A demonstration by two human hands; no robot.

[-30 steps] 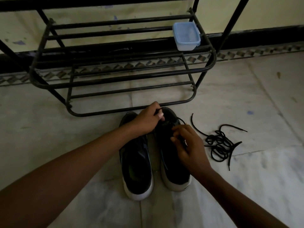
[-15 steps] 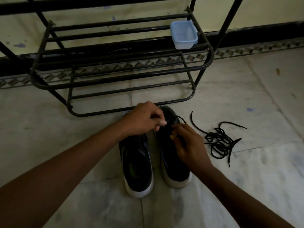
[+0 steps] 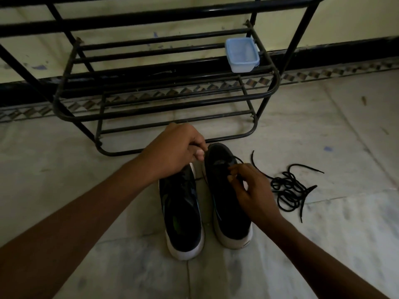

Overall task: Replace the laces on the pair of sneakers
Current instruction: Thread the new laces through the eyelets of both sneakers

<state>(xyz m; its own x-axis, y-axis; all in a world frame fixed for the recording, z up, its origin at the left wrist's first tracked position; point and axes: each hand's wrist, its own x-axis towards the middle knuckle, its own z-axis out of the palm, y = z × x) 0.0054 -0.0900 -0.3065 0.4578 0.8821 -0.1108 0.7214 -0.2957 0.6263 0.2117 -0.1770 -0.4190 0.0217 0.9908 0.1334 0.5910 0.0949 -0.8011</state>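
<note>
Two dark sneakers with white soles stand side by side on the floor, toes away from me: the left sneaker (image 3: 182, 214) and the right sneaker (image 3: 224, 203). My left hand (image 3: 174, 152) hovers over the toe of the left sneaker and pinches a thin black lace end. My right hand (image 3: 251, 190) lies over the right sneaker's eyelets and pinches the black lace (image 3: 237, 159) that loops out near its toe. A loose tangle of black lace (image 3: 289, 188) lies on the floor right of the shoes.
A black metal shoe rack (image 3: 164, 100) stands just beyond the sneakers, with a pale blue plastic box (image 3: 242, 55) on its right end. Pale stone floor (image 3: 64, 169) surrounds the shoes. A wall with a dark skirting runs behind the rack.
My left hand has drawn back and left from the right sneaker's toe, pulling the lace end with it. My right hand stays on the right sneaker's eyelets.
</note>
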